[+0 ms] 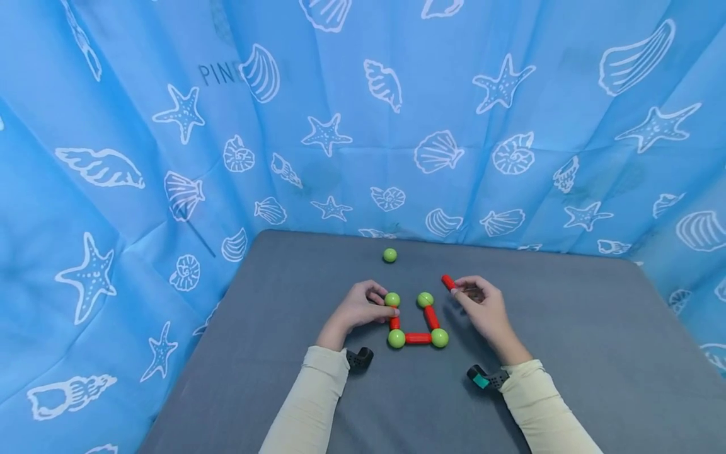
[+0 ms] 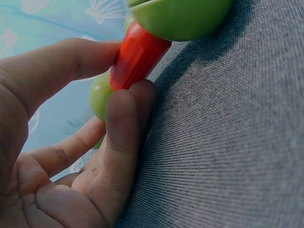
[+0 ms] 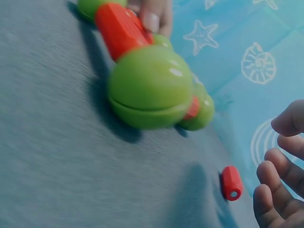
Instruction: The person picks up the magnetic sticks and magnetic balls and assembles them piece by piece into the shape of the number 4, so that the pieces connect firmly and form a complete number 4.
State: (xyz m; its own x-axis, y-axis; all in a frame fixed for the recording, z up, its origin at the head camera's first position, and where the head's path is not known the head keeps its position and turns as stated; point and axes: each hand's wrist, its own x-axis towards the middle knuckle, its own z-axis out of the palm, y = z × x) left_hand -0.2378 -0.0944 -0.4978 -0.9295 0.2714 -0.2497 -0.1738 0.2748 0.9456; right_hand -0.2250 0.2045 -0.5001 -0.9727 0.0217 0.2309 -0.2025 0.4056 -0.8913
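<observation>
Green balls and red magnetic rods form a U on the table. Its left red rod is pinched between the thumb and fingers of my left hand. That rod joins an upper-left green ball and a lower-left green ball. A bottom red rod runs to the lower-right green ball, and a right red rod leads up to another green ball. My right hand is beside a loose red rod; the right wrist view shows its fingers spread apart from it.
One separate green ball lies farther back on the grey table. A blue curtain with shell and starfish prints hangs behind and at the sides. Each wrist carries a black camera mount.
</observation>
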